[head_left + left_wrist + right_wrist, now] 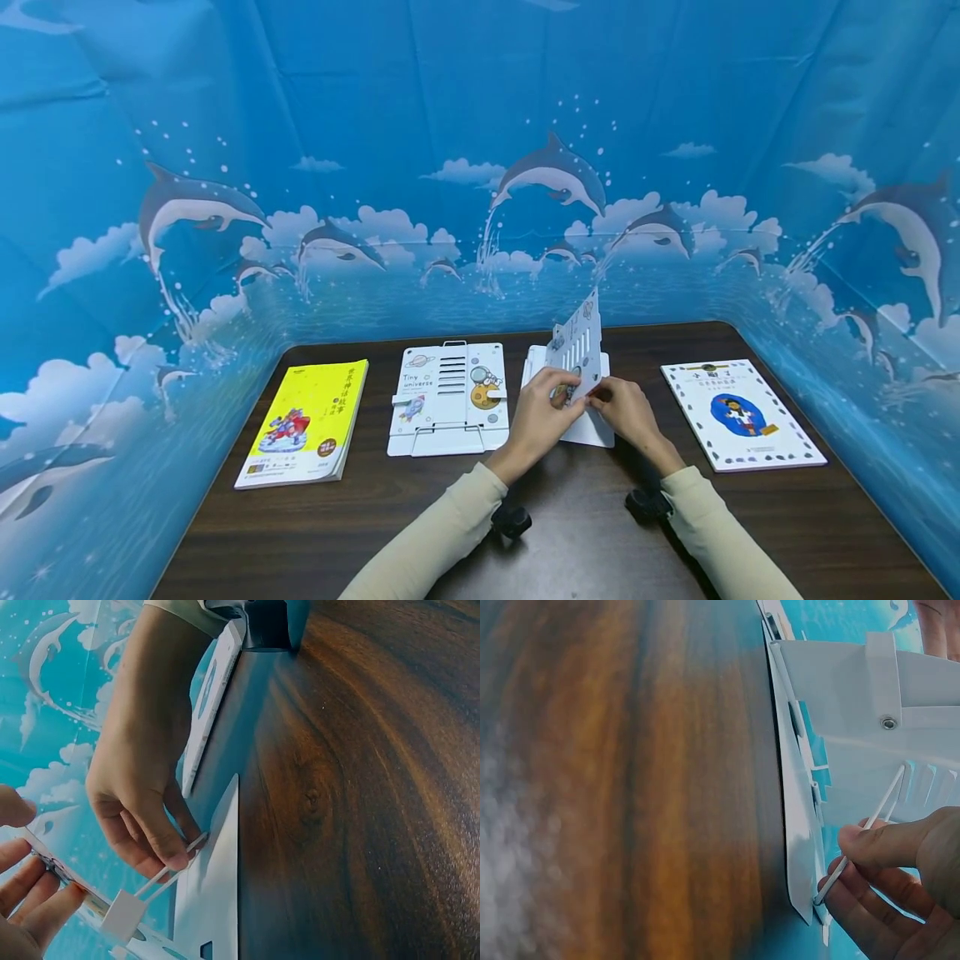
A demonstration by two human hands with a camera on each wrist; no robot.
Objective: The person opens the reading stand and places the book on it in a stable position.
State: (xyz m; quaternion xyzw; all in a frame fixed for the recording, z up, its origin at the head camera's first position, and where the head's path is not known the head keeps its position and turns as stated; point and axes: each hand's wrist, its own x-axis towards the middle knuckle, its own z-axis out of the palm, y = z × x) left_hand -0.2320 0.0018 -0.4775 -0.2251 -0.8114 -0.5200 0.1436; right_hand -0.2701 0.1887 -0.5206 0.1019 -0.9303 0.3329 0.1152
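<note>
A white folding book stand (581, 342) is partly unfolded at the table's back middle, its printed, slotted panel tilted up from a flat white base (592, 432). My left hand (543, 408) grips the panel's near edge between thumb and fingers. My right hand (628, 410) pinches a thin white wire leg (889, 796) behind the panel. In the right wrist view, this wire runs from the slots toward the base. A second book stand (448, 408), printed with planets and an astronaut, lies flat beside my left hand.
A thick yellow book (311, 421) lies on the left of the dark wooden table (577, 550). At the right lies a white book (742, 414) with a blue oval picture. A blue dolphin-printed curtain (420, 100) surrounds the table's back and sides.
</note>
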